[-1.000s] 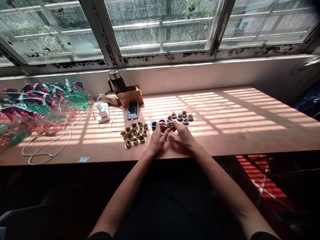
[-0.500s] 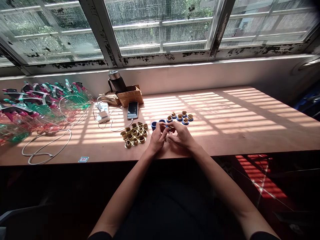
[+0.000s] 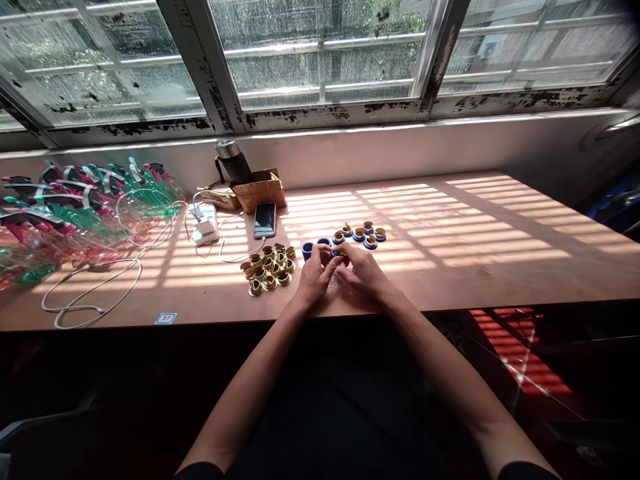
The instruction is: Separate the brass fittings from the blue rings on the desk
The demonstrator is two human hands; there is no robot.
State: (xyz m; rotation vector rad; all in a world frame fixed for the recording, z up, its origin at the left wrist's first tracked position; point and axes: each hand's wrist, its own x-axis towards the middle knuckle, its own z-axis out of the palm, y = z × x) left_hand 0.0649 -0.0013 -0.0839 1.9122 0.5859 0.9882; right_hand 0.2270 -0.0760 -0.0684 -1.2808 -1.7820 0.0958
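Note:
My left hand (image 3: 314,276) and my right hand (image 3: 365,269) meet near the table's front edge. Fingertips of both are closed around a small gold round fitting (image 3: 341,253) with some blue on it, mostly covered by the fingers. Just beyond my left hand stand blue rings (image 3: 307,252). Thin wire-like rings (image 3: 334,281) lie on the wood below the hands. To the left sits a cluster of gold round fittings (image 3: 270,269). Behind my right hand are several gold fittings with blue rings around their bases (image 3: 370,241).
Green and pink clear plastic bottles (image 3: 85,213) crowd the table's left end. A white cable (image 3: 100,310), a power strip (image 3: 204,227), a plugged-in phone (image 3: 265,221), and a cardboard box (image 3: 260,193) with a black flask (image 3: 234,162) stand further in. A small number label (image 3: 166,319) marks the front edge.
My fingers have shifted slightly around the held fitting, which both hands keep between them. The pieces on the table look the same.

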